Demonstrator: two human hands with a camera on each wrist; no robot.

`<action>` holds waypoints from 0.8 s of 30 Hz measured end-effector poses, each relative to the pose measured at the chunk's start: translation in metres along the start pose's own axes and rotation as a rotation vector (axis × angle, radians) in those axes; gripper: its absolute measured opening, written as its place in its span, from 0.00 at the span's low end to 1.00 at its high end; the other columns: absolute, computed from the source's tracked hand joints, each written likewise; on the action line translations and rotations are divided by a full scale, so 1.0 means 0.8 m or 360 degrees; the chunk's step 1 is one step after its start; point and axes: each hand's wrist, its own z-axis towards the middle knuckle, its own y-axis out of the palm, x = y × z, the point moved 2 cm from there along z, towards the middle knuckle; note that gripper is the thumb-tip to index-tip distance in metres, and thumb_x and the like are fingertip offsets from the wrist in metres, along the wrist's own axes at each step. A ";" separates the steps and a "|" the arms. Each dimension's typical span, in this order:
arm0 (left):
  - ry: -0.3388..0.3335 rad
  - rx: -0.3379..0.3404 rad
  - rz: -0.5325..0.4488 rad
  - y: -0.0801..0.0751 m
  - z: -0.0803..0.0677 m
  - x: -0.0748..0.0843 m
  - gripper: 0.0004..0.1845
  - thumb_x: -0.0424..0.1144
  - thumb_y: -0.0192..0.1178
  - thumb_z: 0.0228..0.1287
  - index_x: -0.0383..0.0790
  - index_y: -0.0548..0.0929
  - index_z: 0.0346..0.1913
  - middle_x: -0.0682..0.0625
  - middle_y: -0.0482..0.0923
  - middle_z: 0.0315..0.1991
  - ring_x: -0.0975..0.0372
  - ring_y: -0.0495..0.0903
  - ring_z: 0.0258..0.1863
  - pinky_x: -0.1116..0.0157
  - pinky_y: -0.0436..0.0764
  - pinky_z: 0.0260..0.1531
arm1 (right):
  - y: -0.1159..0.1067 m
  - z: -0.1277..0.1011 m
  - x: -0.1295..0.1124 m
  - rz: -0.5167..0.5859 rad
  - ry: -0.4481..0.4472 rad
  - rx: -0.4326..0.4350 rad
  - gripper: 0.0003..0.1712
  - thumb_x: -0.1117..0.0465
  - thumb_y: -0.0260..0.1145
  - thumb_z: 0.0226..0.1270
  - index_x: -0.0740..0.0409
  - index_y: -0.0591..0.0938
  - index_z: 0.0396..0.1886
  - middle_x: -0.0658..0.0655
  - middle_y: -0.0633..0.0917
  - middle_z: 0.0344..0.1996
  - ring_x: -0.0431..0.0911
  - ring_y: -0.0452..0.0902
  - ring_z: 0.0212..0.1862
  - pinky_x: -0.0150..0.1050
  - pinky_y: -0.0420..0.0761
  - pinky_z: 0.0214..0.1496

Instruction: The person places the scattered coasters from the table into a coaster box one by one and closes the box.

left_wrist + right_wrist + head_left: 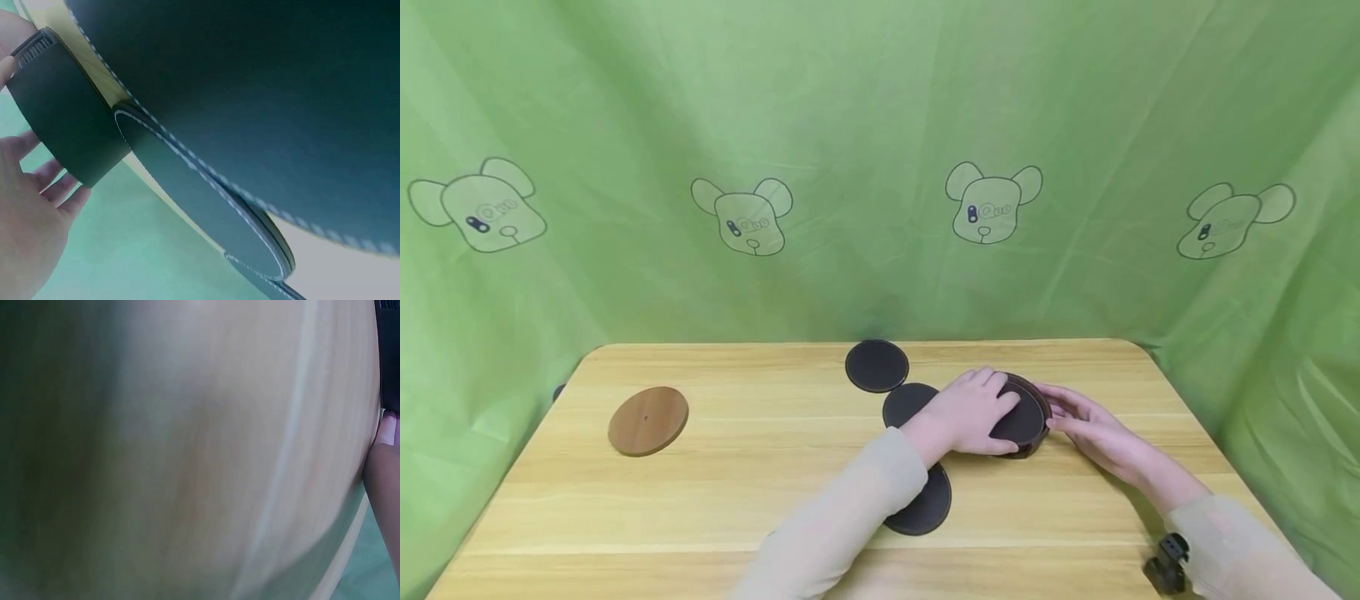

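Note:
A round dark brown coaster holder (1043, 433) stands right of the table's middle, a black coaster (1022, 417) lying in its top. From the left, my left hand (972, 414) reaches across and grips the holder, thumb on the near side and fingers spread over the far side. My right hand (1093, 429) holds the holder's right side between thumb and fingers. In the left wrist view, the holder's dark wall (65, 106) shows between thumb and fingers. Only a strip of the holder (390, 356) enters the right wrist view, above some fingertips (387, 428).
Three black stitched coasters lie left of the holder: a far one (876, 367), a middle one (906, 402) partly behind my left hand, and a near one (925, 504) partly under the sleeve. A round wooden disc (648, 421) lies at the left. Green curtains (880, 275) surround the table.

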 end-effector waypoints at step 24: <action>0.0165 0.0327 -0.0067 -0.007 -0.106 -0.035 0.34 0.66 0.55 0.74 0.52 0.75 0.73 0.48 0.73 0.72 0.55 0.71 0.72 0.57 0.70 0.75 | 0.004 -0.001 -0.003 0.0064 -0.0015 -0.0004 0.29 0.73 0.54 0.81 0.56 0.69 0.78 0.39 0.81 0.65 0.29 0.77 0.65 0.21 0.75 0.65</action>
